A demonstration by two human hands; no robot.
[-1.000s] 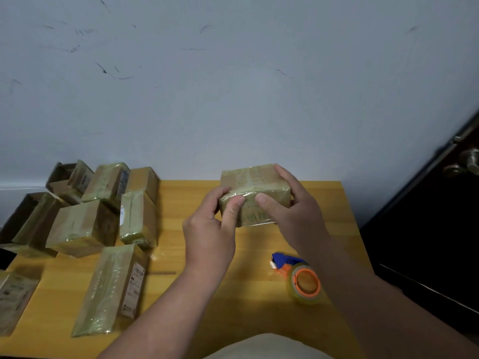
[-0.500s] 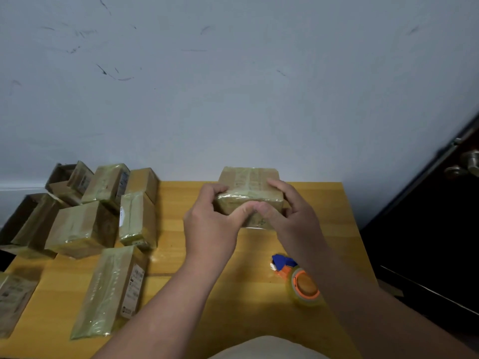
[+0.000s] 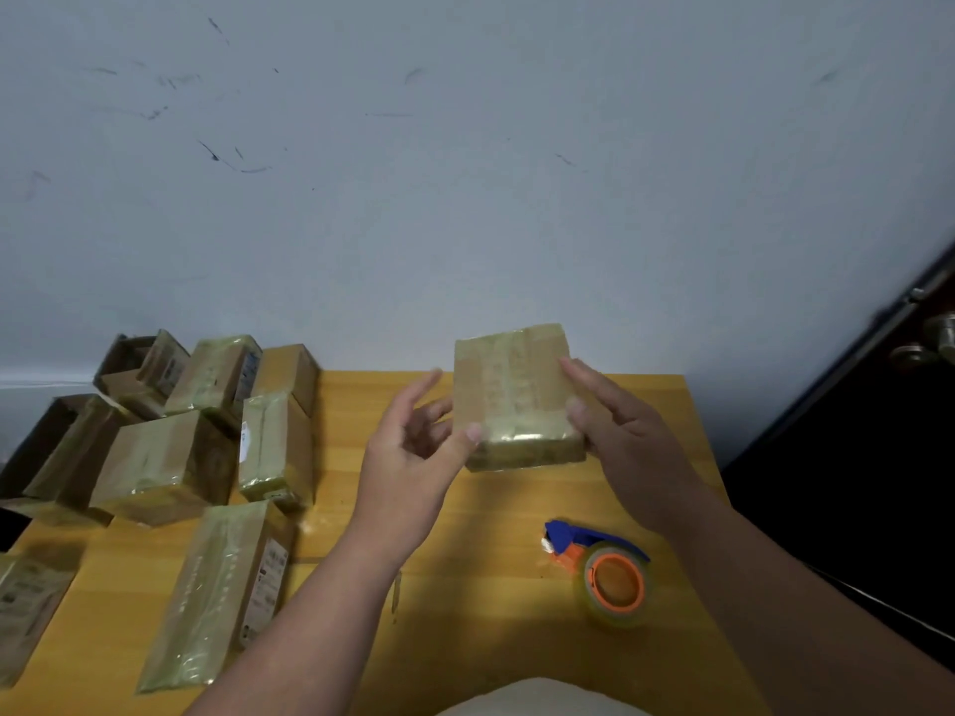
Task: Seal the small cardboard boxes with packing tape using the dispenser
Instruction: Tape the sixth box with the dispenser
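Now both hands hold the taped box (image 3: 514,395) above the table's (image 3: 465,586) far edge: left hand (image 3: 413,457) thumb touching its corner, fingers spread; right hand (image 3: 620,431) gripping its side. Nearer lies the dispenser (image 3: 602,565).

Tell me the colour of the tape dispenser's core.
Orange, on the tape dispenser; head view shows it.

Dim, even lighting is covering the scene. Soft shadows are falling on the wooden table (image 3: 517,638) beneath the forearms. Faint glare is showing on the taped box (image 3: 517,395). Wide-angle distortion is bending the edges; detail is appearing slightly soft.
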